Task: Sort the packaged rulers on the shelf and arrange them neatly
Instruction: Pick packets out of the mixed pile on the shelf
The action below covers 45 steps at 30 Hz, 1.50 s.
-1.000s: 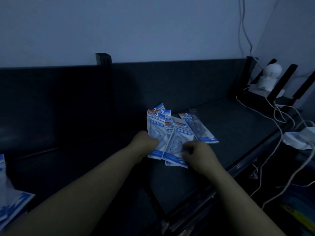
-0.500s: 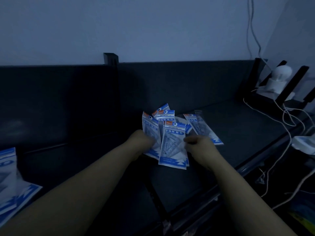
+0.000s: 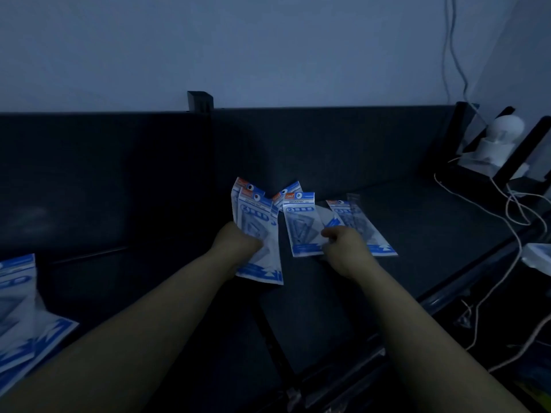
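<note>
Blue and white ruler packs lie on a dark shelf (image 3: pixel 417 234) in dim light. My left hand (image 3: pixel 238 245) grips a small stack of packs (image 3: pixel 259 228), lifted and tilted left. My right hand (image 3: pixel 343 248) pinches another pack (image 3: pixel 301 228) by its lower right edge, held apart from the left stack. One more pack (image 3: pixel 366 231) lies flat on the shelf just right of my right hand, and a corner of a further pack (image 3: pixel 287 195) shows behind the two held groups.
More ruler packs (image 3: pixel 21 308) lie at the far left edge. A dark back panel (image 3: pixel 119 174) runs behind the shelf. White cables (image 3: pixel 512 222) and a white device (image 3: pixel 501 138) occupy the right end. The shelf's front lip (image 3: pixel 447 293) runs diagonally at lower right.
The fanned pile has split: my left hand pulled its packs to the left, while my right hand drew one pack away to the right. The view shifted slightly.
</note>
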Each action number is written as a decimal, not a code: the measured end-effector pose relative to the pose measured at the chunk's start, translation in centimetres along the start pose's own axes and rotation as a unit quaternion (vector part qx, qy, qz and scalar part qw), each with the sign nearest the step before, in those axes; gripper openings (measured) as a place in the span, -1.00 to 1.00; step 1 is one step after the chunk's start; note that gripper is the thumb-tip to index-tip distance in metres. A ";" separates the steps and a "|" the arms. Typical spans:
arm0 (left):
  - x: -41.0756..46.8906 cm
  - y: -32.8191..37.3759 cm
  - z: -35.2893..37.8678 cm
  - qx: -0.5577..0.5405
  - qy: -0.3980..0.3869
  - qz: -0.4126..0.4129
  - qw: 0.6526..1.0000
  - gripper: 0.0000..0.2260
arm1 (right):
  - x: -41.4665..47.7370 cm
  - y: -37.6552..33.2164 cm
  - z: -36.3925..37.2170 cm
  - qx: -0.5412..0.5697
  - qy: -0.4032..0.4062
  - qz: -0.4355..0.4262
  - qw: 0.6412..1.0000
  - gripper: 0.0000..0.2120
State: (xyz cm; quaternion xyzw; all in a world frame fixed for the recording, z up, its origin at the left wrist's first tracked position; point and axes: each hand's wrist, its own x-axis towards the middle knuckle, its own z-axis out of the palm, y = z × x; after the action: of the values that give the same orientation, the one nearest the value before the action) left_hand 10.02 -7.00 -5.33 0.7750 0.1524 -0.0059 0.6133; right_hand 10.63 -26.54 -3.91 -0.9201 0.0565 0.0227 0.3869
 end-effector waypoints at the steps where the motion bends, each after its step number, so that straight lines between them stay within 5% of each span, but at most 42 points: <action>1: 0.0 0.1 -0.1 -0.012 -0.007 -0.008 1.000 -0.81 | 0.5 -0.1 0.1 -0.010 -0.003 -0.002 1.000 -0.59; 13: 0.4 1.0 1.4 -0.067 -0.063 -0.050 0.995 -0.82 | 2.1 -1.8 2.1 0.096 -0.052 -0.011 0.994 -0.75; 22: -2.4 1.2 -1.2 -0.089 -0.083 0.006 0.993 -0.86 | 0.6 -3.2 2.5 0.148 -0.015 -0.091 0.985 -0.79; 40: -14.9 -2.8 -21.8 -0.044 0.211 0.021 0.976 -0.94 | -11.3 -16.9 14.1 0.222 -0.213 -0.224 0.925 -0.84; 45: -18.1 -5.6 -28.8 0.042 0.272 0.010 0.961 -0.71 | -15.5 -20.7 19.1 0.200 -0.251 -0.228 0.919 -0.85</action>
State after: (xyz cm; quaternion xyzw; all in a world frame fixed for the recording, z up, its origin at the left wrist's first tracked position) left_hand -13.67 17.41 0.05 0.7740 0.3056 0.2046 0.5154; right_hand -2.22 2.79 -1.24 -0.7757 -0.2502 0.1523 0.5590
